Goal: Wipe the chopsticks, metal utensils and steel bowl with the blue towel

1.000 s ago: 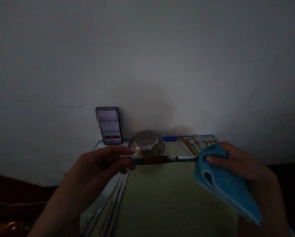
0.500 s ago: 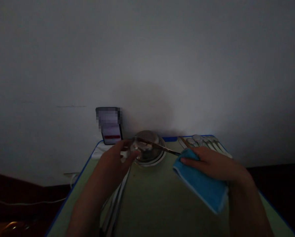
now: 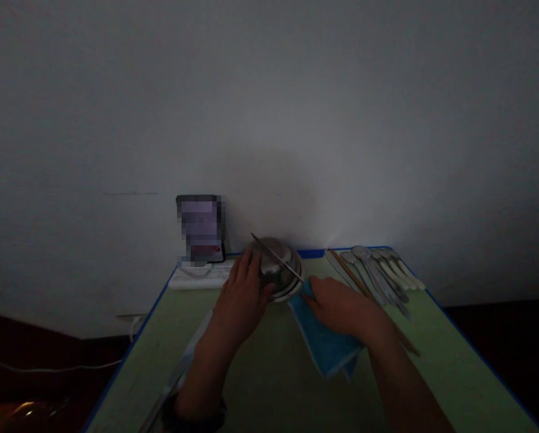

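My left hand [image 3: 246, 294] lies against the left side of an upturned metal bowl [image 3: 276, 264], its fingers stretched out and the thumb apart in front. The bowl rests on a wider, pale-rimmed dish [image 3: 284, 297] by the wall. A folded blue cloth [image 3: 326, 343] is gripped in my right hand [image 3: 335, 304], closed around one end of a thin metal stick [image 3: 278, 258]. From the cloth the stick slants up and left, passing in front of the bowl. Whether it is a chopstick or another utensil, I cannot tell in this dim light.
Several spoons and pale-handled utensils [image 3: 378, 270] lie at the back right, with a brown wooden stick [image 3: 353, 276] beside them. A phone [image 3: 201, 228] leans on the wall behind a white strip [image 3: 201, 276]. Long pale pieces [image 3: 183, 355] lie left on the green table [image 3: 147, 343].
My left hand has left the stick's far end and moved onto the bowl. My right hand has shifted left with the cloth and stick, and the stick now slants more steeply.
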A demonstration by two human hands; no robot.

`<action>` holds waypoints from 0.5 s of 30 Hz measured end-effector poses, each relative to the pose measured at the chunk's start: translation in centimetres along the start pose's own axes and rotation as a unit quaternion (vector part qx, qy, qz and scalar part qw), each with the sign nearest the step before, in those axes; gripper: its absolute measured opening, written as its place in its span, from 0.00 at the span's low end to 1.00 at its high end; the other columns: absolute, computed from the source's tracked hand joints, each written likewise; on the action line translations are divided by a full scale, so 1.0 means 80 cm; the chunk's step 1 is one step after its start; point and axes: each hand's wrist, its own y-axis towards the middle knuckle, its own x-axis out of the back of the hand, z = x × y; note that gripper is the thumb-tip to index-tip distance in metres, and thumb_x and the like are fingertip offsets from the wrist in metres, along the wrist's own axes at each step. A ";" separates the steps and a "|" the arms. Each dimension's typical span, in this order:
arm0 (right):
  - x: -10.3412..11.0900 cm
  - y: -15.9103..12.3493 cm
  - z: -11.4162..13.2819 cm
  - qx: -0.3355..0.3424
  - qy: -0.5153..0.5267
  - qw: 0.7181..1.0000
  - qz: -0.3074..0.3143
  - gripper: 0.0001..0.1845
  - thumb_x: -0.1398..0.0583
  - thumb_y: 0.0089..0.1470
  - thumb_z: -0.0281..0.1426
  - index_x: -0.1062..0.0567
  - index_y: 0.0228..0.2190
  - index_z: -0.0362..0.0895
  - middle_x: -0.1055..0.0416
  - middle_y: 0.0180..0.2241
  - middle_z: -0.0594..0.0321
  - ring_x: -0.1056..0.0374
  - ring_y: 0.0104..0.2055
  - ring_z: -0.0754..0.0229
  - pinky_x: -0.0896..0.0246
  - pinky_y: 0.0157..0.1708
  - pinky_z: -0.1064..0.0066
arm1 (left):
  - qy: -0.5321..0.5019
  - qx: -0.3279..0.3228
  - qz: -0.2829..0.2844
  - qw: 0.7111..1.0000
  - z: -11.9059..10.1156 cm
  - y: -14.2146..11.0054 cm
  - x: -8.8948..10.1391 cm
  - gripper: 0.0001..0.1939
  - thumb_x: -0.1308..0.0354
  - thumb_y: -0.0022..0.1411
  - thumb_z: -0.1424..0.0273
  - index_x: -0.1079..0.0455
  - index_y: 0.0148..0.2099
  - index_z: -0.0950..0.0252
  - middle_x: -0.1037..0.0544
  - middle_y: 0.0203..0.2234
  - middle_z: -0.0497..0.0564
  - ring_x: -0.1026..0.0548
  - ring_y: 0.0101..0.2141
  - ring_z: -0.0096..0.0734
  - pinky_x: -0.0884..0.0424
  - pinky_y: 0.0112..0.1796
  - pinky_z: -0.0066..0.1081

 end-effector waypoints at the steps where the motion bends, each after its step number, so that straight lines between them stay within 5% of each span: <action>1: -0.003 0.001 0.002 0.000 0.004 1.000 -0.009 0.18 0.56 0.57 0.34 0.31 0.38 0.38 0.28 0.37 0.45 0.31 0.40 0.49 0.42 0.36 0.63 | 0.003 0.006 0.000 1.000 -0.001 0.000 -0.002 0.27 0.51 0.62 0.66 0.50 0.60 0.73 0.48 0.60 0.66 0.47 0.59 0.49 0.43 0.54 0.47; 15: -0.054 -0.028 0.004 -0.018 0.056 0.997 -0.054 0.21 0.59 0.59 0.36 0.32 0.35 0.39 0.29 0.35 0.49 0.32 0.39 0.52 0.43 0.37 0.66 | 0.019 0.052 -0.031 0.998 -0.018 0.001 -0.004 0.22 0.54 0.64 0.68 0.46 0.58 0.71 0.45 0.59 0.66 0.41 0.56 0.52 0.36 0.49 0.47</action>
